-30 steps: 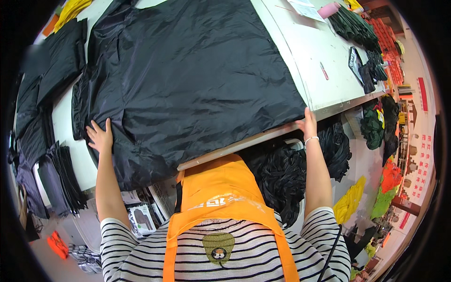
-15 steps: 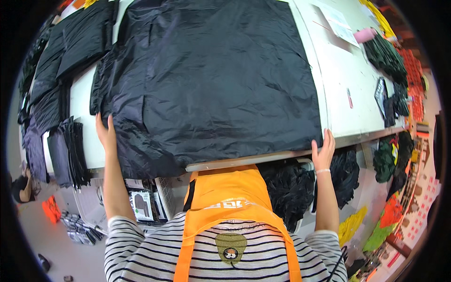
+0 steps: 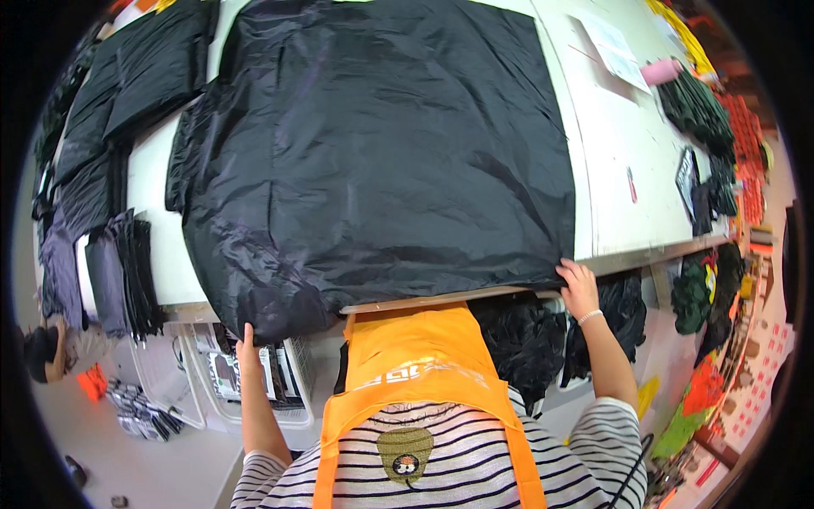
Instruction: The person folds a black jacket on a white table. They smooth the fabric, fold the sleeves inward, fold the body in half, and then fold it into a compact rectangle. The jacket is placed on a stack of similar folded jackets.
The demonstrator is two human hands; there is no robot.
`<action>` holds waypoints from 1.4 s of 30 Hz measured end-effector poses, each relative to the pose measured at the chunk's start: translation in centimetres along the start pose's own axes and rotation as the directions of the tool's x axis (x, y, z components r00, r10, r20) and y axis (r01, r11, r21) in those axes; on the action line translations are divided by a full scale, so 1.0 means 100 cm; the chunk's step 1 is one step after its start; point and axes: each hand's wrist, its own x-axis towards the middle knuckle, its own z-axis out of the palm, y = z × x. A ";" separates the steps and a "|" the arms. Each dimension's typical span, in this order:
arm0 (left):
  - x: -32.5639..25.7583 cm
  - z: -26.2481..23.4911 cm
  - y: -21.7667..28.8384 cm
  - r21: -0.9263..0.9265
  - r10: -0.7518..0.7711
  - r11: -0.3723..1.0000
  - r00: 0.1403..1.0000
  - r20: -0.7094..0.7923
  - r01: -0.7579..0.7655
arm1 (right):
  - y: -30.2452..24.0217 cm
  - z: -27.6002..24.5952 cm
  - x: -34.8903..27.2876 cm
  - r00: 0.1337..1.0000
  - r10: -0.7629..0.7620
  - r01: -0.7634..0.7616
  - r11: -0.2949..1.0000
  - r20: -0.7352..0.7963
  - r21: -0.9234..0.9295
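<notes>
A wide sheet of thin, shiny black fabric lies spread over the white table, wrinkled along its left side. Its near left corner droops past the table's front edge. My left hand grips that drooping corner, thumb showing and the other fingers hidden at the cloth. At the near right corner, my right hand pinches the fabric's edge close to the table rim, its fingers bent.
Folded black garments are piled at the left, with dark cloth pieces hanging over the edge. On the white table lie a small red tool, papers and a pink thread cone. Below stands a white basket.
My left hand has come down and nearer, drawing the fabric's left corner toward me. My right hand has moved slightly down and closed on the right corner. The cloth has shifted nearer.
</notes>
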 end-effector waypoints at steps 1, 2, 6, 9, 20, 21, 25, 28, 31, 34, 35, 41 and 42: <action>0.001 -0.024 -0.002 0.005 -0.010 1.000 0.996 0.088 0.010 | 0.013 -0.006 -0.002 1.000 -0.022 0.022 1.000 -0.020 -0.007; 0.000 -0.048 -0.002 0.006 -0.010 1.000 0.985 0.173 0.009 | 0.024 -0.011 0.000 0.998 -0.039 0.038 0.999 -0.056 -0.017; -0.051 -0.062 0.071 -0.381 0.094 0.913 0.836 0.540 0.144 | 0.055 -0.066 0.042 0.912 0.361 -0.373 0.541 0.192 0.754; -0.061 -0.005 0.173 -0.604 0.474 0.793 0.704 0.529 -0.080 | 0.106 -0.106 0.123 0.902 0.409 -0.356 0.520 0.139 0.776; 0.024 0.074 0.335 -0.190 0.637 0.768 0.759 0.136 -0.611 | 0.401 -0.176 0.295 0.701 0.668 -0.206 0.526 -0.250 0.825; 0.023 0.116 0.317 -0.061 0.584 0.810 0.811 0.007 -0.583 | 0.467 -0.219 0.245 0.646 0.730 -0.005 0.296 -0.223 0.955; 0.022 0.070 0.212 0.237 0.660 0.747 0.736 -0.149 -0.622 | 0.296 -0.080 0.280 0.770 0.632 -0.205 0.381 -0.092 0.902; 0.038 0.101 0.193 0.359 0.724 0.684 0.650 -0.231 -0.635 | 0.212 -0.021 0.234 0.760 0.647 -0.443 0.450 0.059 0.775; 0.056 0.099 0.197 0.328 0.607 0.779 0.774 -0.180 -0.534 | 0.159 -0.002 0.222 0.783 0.599 -0.348 0.645 -0.167 0.681; 0.046 0.098 0.220 0.530 0.836 0.479 0.547 -0.033 -0.700 | 0.137 -0.013 0.216 0.813 0.580 -0.407 0.634 -0.056 0.657; 0.039 0.097 0.227 0.546 0.926 0.277 0.370 0.067 -0.791 | 0.129 -0.017 0.215 0.847 0.523 -0.344 0.678 -0.097 0.650; 0.061 0.105 0.246 0.568 0.862 0.125 0.373 0.344 -0.813 | 0.098 -0.038 0.207 0.796 0.571 -0.338 0.693 -0.199 0.636; 0.071 0.112 0.244 0.512 0.746 0.401 0.595 0.300 -0.760 | 0.095 -0.041 0.205 0.779 0.602 -0.400 0.693 -0.176 0.600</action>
